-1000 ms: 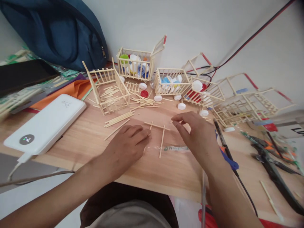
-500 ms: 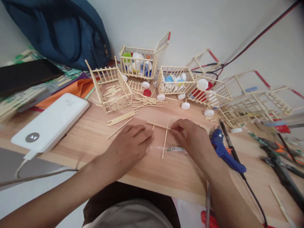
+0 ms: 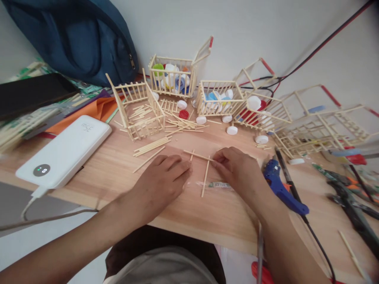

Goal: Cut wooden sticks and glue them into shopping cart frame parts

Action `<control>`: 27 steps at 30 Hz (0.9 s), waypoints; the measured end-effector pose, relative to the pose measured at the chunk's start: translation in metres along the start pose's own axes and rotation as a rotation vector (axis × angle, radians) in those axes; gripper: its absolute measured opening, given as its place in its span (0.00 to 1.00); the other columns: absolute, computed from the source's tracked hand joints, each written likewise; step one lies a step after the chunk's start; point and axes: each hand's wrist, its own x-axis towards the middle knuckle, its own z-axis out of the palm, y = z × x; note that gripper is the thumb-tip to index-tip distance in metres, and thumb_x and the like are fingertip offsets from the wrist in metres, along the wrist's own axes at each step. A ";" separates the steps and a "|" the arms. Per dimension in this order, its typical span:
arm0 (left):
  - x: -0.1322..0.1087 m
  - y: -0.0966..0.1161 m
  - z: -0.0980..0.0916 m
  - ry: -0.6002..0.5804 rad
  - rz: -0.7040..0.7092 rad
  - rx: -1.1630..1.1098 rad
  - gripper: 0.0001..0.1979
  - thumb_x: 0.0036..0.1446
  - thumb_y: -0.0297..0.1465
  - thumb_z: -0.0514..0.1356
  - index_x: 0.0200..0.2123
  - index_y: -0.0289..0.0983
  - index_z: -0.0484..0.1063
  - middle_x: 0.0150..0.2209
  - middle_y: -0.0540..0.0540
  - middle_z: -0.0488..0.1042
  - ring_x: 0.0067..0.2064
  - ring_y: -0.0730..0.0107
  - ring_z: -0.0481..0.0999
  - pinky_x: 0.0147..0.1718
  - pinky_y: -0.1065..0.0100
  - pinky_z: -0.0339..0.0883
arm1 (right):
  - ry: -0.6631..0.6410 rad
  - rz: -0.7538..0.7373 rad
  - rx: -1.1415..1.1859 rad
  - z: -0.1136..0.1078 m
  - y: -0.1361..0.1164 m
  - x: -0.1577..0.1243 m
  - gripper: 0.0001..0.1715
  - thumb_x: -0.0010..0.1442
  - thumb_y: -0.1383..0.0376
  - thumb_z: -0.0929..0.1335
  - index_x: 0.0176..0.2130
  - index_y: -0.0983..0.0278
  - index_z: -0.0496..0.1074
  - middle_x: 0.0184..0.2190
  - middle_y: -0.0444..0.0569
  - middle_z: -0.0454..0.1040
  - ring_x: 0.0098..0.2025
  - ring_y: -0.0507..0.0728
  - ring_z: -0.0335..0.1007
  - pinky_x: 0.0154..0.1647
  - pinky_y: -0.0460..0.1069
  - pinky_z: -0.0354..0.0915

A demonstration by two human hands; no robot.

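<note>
A thin wooden stick [image 3: 197, 155] lies crosswise over the tops of two others. The right upright stick [image 3: 205, 177] is in plain sight between my hands, its lower end pointing toward me. Only the tip of the left upright stick [image 3: 192, 155] shows, as my left hand [image 3: 162, 177] covers the rest with its fingers closed over it. My right hand [image 3: 238, 165] pinches the right end of the cross stick between thumb and fingers. Under the sticks is a clear plastic wrapper with a printed strip [image 3: 218, 185].
Behind my hands stand a half-built stick frame [image 3: 139, 114] and several stick carts [image 3: 173, 77] holding bottle caps. Loose sticks [image 3: 152, 146] lie about. A white power bank [image 3: 63, 152] is at left; a blue glue gun [image 3: 281, 189] and pliers [image 3: 349, 201] are at right.
Both hands keep their hold, and the sticks stay in nearly the same place. The view has shifted very slightly.
</note>
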 end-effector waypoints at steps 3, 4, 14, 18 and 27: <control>-0.001 0.000 0.001 -0.004 -0.006 0.000 0.13 0.62 0.27 0.55 0.48 0.34 0.72 0.51 0.43 0.74 0.51 0.59 0.69 0.46 0.58 0.65 | 0.080 -0.067 -0.054 -0.004 -0.011 -0.003 0.12 0.61 0.67 0.67 0.46 0.65 0.71 0.40 0.52 0.73 0.40 0.59 0.69 0.40 0.53 0.63; -0.001 0.000 0.001 -0.011 -0.007 -0.002 0.13 0.62 0.27 0.55 0.49 0.34 0.72 0.51 0.44 0.74 0.51 0.59 0.69 0.46 0.58 0.65 | 0.108 -0.102 -0.090 -0.005 -0.016 -0.003 0.15 0.62 0.67 0.66 0.49 0.65 0.71 0.42 0.53 0.72 0.42 0.60 0.68 0.41 0.54 0.63; 0.000 0.001 -0.001 -0.048 -0.034 -0.018 0.14 0.62 0.28 0.55 0.51 0.34 0.71 0.50 0.45 0.74 0.50 0.60 0.69 0.46 0.58 0.65 | -0.012 -0.241 -0.474 0.014 -0.051 -0.010 0.20 0.63 0.72 0.64 0.55 0.66 0.68 0.45 0.54 0.72 0.41 0.61 0.63 0.40 0.53 0.59; 0.001 0.001 -0.001 -0.050 -0.030 -0.006 0.14 0.63 0.27 0.54 0.50 0.34 0.71 0.50 0.45 0.75 0.50 0.60 0.70 0.46 0.58 0.65 | -0.020 -0.239 -0.501 0.015 -0.051 -0.013 0.21 0.62 0.72 0.64 0.55 0.67 0.67 0.44 0.54 0.71 0.41 0.61 0.62 0.40 0.53 0.59; -0.003 0.001 0.002 -0.043 -0.026 0.006 0.15 0.62 0.28 0.55 0.51 0.33 0.71 0.50 0.46 0.75 0.51 0.59 0.69 0.46 0.58 0.65 | -0.044 -0.210 -0.478 0.016 -0.057 -0.012 0.23 0.61 0.74 0.63 0.55 0.68 0.68 0.44 0.56 0.71 0.42 0.63 0.63 0.40 0.55 0.59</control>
